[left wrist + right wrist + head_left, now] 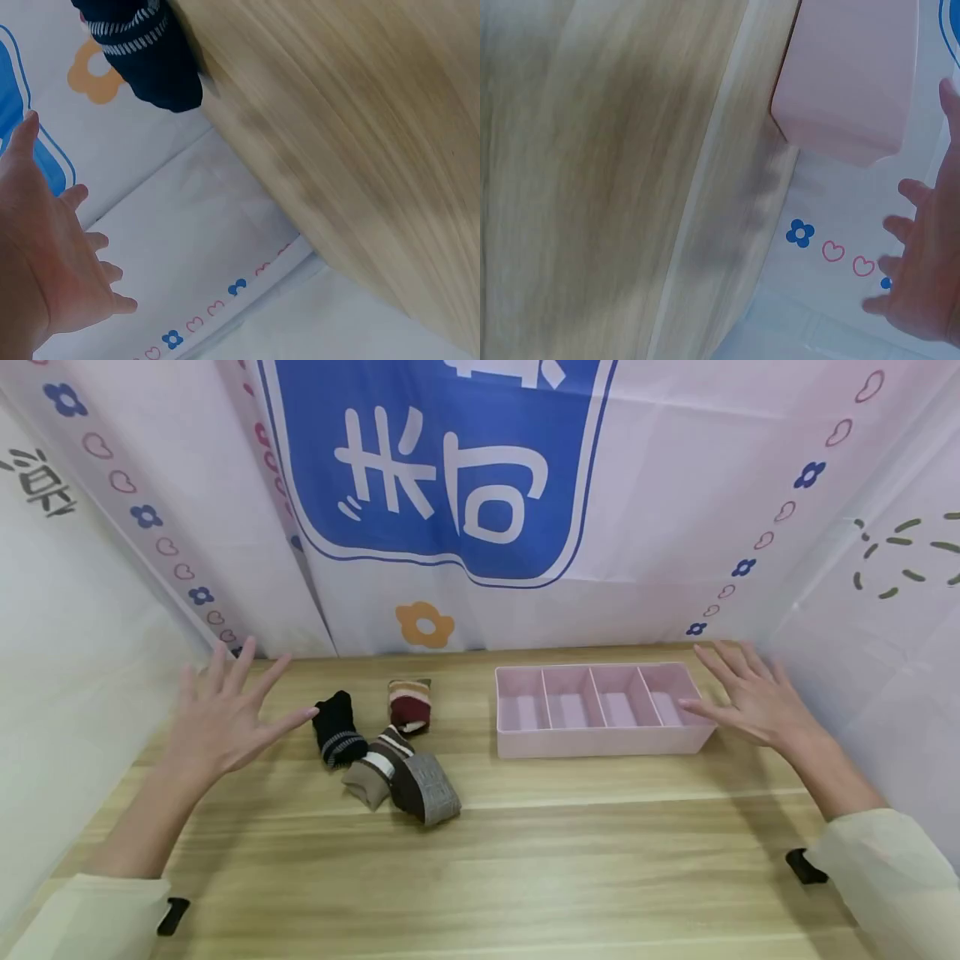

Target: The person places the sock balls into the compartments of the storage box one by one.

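Note:
Fingers spread, my left hand (225,727) hovers at the left of the table, its thumb tip right beside a folded black sock (337,729). That sock also shows in the left wrist view, with light stripes round it. Close by lie a brown-and-white striped sock bundle (377,768), a grey and dark brown one (427,789), which overlaps it, and a red, tan and cream one (410,705) farther back. On the other side, my right hand (757,697) is spread too, its thumb overlapping the right end of a pink box (600,743) with several compartments. Neither hand holds anything.
The wooden table (525,868) meets a white printed cloth backdrop (660,527) at its far edge. Similar cloth walls stand at the left (82,635) and right (877,677). A black strap end (807,866) hangs at the right sleeve, another (173,916) at the left.

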A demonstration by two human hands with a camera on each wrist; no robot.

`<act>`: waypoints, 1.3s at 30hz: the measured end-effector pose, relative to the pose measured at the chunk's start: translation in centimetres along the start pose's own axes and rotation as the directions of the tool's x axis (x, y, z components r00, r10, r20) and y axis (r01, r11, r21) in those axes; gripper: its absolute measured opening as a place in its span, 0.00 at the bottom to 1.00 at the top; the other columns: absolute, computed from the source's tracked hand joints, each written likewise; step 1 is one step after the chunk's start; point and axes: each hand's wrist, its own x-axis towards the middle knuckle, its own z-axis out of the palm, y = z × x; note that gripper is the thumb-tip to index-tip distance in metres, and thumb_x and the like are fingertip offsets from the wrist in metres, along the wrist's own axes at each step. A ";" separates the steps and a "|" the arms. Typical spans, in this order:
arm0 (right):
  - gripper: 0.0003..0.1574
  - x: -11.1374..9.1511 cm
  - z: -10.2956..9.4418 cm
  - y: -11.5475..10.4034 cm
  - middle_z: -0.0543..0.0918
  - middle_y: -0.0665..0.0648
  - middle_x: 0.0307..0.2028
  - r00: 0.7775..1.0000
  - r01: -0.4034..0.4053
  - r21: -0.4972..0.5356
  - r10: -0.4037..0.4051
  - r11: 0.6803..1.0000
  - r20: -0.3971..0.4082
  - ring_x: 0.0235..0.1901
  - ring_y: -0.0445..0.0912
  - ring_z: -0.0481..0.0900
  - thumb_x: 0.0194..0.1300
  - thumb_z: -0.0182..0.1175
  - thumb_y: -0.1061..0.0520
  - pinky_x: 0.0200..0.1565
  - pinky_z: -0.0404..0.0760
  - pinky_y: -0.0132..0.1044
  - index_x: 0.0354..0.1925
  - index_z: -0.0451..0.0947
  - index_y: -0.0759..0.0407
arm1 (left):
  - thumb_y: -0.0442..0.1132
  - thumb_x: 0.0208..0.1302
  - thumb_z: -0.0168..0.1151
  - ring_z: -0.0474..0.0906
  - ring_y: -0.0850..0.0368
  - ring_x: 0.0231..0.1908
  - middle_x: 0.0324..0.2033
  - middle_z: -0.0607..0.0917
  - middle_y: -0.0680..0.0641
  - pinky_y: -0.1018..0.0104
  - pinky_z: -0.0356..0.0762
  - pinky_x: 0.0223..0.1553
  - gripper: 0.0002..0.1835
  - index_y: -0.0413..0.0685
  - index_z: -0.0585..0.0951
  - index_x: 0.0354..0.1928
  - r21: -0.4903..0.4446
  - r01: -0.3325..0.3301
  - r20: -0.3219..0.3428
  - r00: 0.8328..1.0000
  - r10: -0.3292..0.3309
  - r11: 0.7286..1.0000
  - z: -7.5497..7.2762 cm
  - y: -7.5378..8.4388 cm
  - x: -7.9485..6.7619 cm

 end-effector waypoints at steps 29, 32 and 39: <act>0.67 1.4 0.4 0.3 0.64 0.79 0.70 0.982 -0.014 0.471 -0.076 0.882 0.172 0.66 0.72 0.67 0.60 0.74 0.48 0.63 0.69 0.69 0.80 0.45 0.69 | 0.65 0.69 0.61 0.58 0.28 0.73 0.73 0.65 0.30 0.28 0.55 0.69 0.46 0.44 0.64 0.78 -0.184 -0.174 0.067 0.980 0.189 0.967 0.6 4.7 1.7; 0.66 1.4 0.4 0.3 0.64 0.80 0.69 0.980 -0.031 0.494 -0.071 0.869 0.187 0.66 0.74 0.67 0.60 0.74 0.50 0.62 0.70 0.70 0.80 0.44 0.68 | 0.63 0.69 0.62 0.62 0.27 0.71 0.71 0.68 0.29 0.29 0.59 0.68 0.45 0.40 0.67 0.76 -0.223 -0.177 0.058 0.979 0.194 0.959 0.9 4.7 2.1; 0.66 1.4 0.5 0.3 0.62 0.82 0.69 0.973 -0.057 0.535 -0.072 0.843 0.218 0.65 0.76 0.66 0.62 0.73 0.53 0.61 0.72 0.69 0.80 0.40 0.68 | 0.56 0.69 0.67 0.63 0.26 0.69 0.69 0.69 0.25 0.29 0.63 0.66 0.41 0.33 0.69 0.73 -0.278 -0.105 0.111 0.984 0.141 0.955 2.1 4.3 3.3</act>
